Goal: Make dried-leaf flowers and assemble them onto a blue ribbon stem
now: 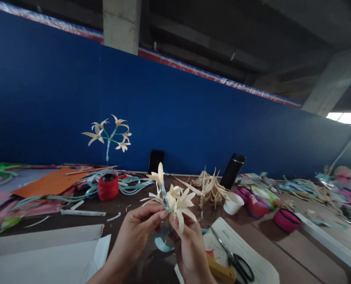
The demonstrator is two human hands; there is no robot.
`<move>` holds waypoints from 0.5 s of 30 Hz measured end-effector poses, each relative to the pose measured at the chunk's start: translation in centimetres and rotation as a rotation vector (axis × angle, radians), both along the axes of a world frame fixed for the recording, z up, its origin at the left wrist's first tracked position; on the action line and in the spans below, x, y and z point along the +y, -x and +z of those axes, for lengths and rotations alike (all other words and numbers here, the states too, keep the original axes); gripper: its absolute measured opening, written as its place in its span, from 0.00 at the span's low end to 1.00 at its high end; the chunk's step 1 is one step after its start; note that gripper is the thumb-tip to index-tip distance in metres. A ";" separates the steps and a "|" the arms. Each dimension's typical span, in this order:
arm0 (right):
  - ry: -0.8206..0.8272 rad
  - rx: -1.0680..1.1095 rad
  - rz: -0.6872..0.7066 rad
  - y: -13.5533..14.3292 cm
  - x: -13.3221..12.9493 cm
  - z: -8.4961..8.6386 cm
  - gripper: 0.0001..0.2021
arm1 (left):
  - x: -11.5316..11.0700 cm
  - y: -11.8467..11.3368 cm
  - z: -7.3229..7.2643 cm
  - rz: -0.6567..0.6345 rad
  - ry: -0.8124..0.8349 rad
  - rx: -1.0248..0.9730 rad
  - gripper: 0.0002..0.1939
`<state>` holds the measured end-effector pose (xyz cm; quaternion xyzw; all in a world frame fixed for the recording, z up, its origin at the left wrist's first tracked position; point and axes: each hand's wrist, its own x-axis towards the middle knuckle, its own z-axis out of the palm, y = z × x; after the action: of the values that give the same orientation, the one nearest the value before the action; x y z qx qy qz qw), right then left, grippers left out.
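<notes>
Hands are pinching a cream flower sprig (171, 197) above the table (282, 252): left hand (136, 232) gripping the stem, right hand (187, 244) holding blue tape (163, 242). Binding seems underway; next, tight, even wraps.

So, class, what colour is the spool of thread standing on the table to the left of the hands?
The spool of thread is red, seen in the head view.

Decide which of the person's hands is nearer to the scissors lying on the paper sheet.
Right. The right hand holds the cream flower cluster just left of the scissors. The left hand pinches the stem from the far side, farther from them.
</notes>
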<state>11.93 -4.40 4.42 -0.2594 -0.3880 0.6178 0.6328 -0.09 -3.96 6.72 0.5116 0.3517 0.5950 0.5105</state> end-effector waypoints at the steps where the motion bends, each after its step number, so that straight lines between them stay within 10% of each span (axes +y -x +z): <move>1: 0.001 -0.011 -0.013 0.0 0.0 0.1 0.08 | 0.0 0.0 0.0 -0.003 0.008 -0.008 0.08; 15: -0.032 -0.160 -0.270 -0.7 0.2 0.9 0.14 | 1.1 0.3 -1.3 0.073 0.143 -0.207 0.10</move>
<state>12.59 -4.22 5.28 -0.3475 -0.4083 0.4982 0.6814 -0.41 -2.87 5.38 0.3964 0.3571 0.6362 0.5574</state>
